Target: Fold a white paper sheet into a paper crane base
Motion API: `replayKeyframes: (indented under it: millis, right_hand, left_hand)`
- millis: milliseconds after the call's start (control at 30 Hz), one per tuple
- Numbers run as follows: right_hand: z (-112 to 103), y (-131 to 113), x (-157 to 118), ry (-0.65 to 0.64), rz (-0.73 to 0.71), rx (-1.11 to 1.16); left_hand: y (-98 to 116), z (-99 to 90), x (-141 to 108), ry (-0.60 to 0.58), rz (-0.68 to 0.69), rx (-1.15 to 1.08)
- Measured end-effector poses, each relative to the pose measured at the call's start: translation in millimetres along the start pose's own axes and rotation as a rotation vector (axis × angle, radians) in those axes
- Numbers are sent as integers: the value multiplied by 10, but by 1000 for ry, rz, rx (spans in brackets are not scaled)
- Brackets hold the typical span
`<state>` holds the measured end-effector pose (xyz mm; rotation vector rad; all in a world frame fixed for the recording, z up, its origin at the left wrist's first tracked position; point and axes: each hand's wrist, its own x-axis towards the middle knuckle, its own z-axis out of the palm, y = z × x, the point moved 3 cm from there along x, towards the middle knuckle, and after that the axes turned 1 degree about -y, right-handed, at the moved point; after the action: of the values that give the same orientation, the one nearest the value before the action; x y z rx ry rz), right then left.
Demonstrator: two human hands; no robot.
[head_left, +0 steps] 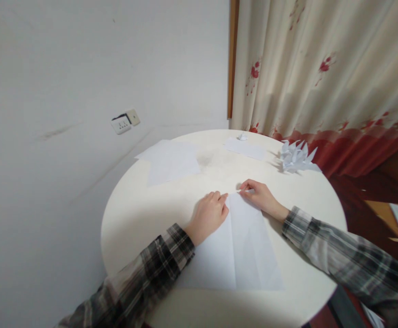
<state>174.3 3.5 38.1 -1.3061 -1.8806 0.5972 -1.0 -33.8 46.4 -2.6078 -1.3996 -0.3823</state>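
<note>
A white sheet of paper (250,255) with a lengthwise crease lies flat on the round white table (126,218), its near edge toward me. My left hand (209,214) rests on its far left part, fingers curled together and pressing at the far edge. At the far right corner, my right hand (258,196) pinches the paper's edge between thumb and fingers. Only a small gap separates the two hands. My left hand and forearm cover much of the sheet's left side.
More blank sheets (174,161) lie at the table's far left. Toward the back are another paper (243,148) and a small crumpled paper piece (242,136). Several folded paper cranes (296,157) cluster at the far right. Wall and curtain (287,68) stand behind the table.
</note>
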Motion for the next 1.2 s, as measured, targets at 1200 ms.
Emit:
replayKeyframes:
  millis: [1200]
  right_hand:
    - [-60, -121, -61, 143, 176, 613]
  left_hand:
    - [-249, 46, 88, -323, -411, -1586]
